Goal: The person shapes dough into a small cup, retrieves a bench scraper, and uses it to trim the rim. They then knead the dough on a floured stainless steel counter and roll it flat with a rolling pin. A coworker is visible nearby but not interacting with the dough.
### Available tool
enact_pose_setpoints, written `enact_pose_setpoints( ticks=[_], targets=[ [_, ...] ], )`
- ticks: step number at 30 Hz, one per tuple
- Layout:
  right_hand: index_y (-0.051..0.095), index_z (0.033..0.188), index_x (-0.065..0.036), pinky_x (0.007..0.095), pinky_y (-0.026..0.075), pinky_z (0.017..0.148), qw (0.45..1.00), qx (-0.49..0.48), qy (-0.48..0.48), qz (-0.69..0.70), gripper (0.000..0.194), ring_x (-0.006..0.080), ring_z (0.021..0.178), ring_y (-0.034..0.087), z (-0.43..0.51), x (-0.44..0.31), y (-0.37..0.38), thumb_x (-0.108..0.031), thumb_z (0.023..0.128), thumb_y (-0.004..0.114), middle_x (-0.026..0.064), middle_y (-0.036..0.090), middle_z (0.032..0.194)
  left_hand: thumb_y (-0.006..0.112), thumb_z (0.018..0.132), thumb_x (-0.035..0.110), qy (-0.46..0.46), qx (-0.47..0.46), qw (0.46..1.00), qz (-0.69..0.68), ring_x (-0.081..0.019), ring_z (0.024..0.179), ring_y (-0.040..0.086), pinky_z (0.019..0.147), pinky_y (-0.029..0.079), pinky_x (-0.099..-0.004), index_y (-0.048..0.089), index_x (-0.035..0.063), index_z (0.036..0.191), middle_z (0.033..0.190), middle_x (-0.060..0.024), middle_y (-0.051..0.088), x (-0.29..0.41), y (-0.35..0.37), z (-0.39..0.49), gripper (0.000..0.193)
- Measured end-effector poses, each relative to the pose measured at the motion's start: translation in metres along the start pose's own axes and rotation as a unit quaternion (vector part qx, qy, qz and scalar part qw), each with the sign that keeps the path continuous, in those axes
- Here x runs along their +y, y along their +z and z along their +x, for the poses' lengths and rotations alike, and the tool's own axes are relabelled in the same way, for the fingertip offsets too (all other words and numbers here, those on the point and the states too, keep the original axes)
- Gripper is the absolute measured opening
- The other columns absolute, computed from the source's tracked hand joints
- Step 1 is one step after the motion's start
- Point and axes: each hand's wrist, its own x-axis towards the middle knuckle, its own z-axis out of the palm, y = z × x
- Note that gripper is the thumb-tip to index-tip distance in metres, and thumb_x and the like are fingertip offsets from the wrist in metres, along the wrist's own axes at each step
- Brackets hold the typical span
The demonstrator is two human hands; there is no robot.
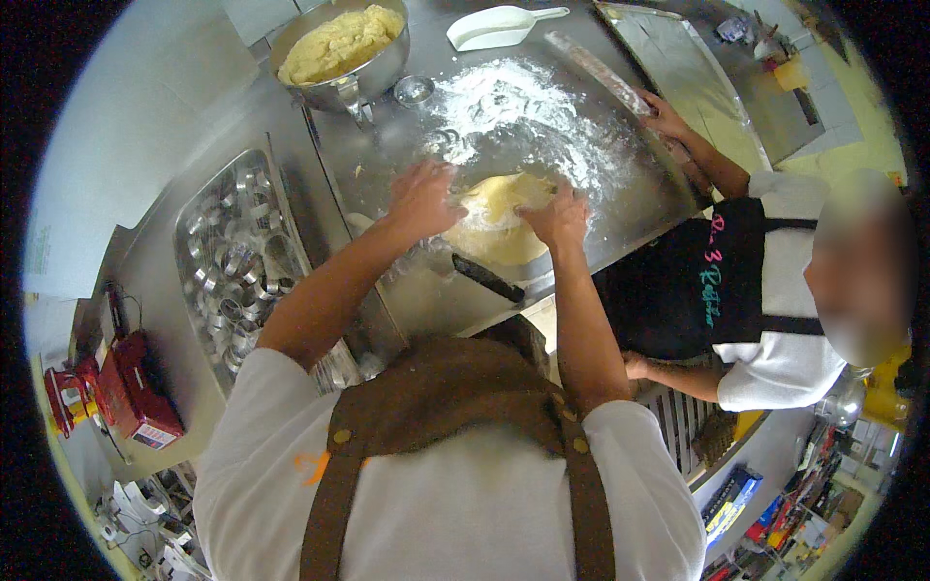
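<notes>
A flattened piece of pale yellow dough (501, 232) lies on the steel worktop (363, 156), its far edge raised and folded. My left hand (427, 197) is at the dough's left side, fingers partly hidden; I cannot tell whether they grip it. My right hand (558, 216) holds the raised dough edge at the right between thumb and fingers. A black-handled tool (488, 277), its blade not plain to see, lies across the near part of the dough. Beyond the dough, white flour (508, 98) is spread over the steel.
A steel bowl (385, 76) of dough, a small round cutter (414, 91) and a white scoop (490, 29) stand at the back. A co-worker's hand (665, 116) touches a floured rolling pin (596, 69) at right. A tray (280, 196) of metal rings is at left.
</notes>
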Motion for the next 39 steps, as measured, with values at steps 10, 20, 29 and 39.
enact_pose_setpoints(
  ticks=[10,20,29,39],
  targets=[
    [0.064,0.113,0.002,0.0412,0.055,0.084,0.988,-0.085,-0.116,0.051,0.055,0.0342,0.09,0.069,0.019,0.001,0.003,-0.031,0.072,0.078,0.0177,0.072,0.095,0.077,0.074,0.026,-0.165,-0.005,0.97,-0.177,-0.0384,0.096,0.066,0.086,0.052,-0.0451,0.066,0.0007,0.105,0.102,-0.0212,0.069,0.018,0.036,0.009,0.042],
    [0.049,0.138,-0.007,0.0539,0.033,0.111,0.96,0.094,-0.227,0.131,0.083,0.0452,0.134,0.038,-0.072,0.007,0.008,-0.031,0.067,0.084,0.0245,0.036,0.148,0.064,0.085,0.008,-0.094,-0.05,0.761,-0.64,-0.0186,0.081,0.063,0.074,0.052,-0.0305,0.063,0.0033,0.115,0.095,-0.0059,0.068,0.057,0.081,0.045,0.03],
    [0.066,0.108,-0.011,0.0449,0.049,0.093,0.967,0.103,-0.166,0.161,0.039,0.0364,0.109,0.061,0.015,0.008,0.034,-0.028,0.075,0.077,0.0169,0.065,0.116,0.068,0.091,0.019,-0.17,-0.025,0.923,-0.343,-0.0161,0.088,0.066,0.075,0.053,-0.0307,0.062,-0.0027,0.116,0.1,-0.0111,0.07,0.016,0.039,-0.003,0.034],
    [0.064,0.119,-0.009,0.052,0.044,0.098,0.96,0.118,-0.241,0.08,0.06,0.0408,0.117,0.055,0.023,0.068,-0.009,-0.037,0.068,0.08,0.0229,0.06,0.121,0.071,0.087,0.027,-0.156,-0.026,0.952,-0.261,-0.0219,0.089,0.068,0.082,0.052,-0.0336,0.067,-0.0014,0.108,0.098,-0.0151,0.07,0.013,-0.017,-0.057,0.035]
  ],
)
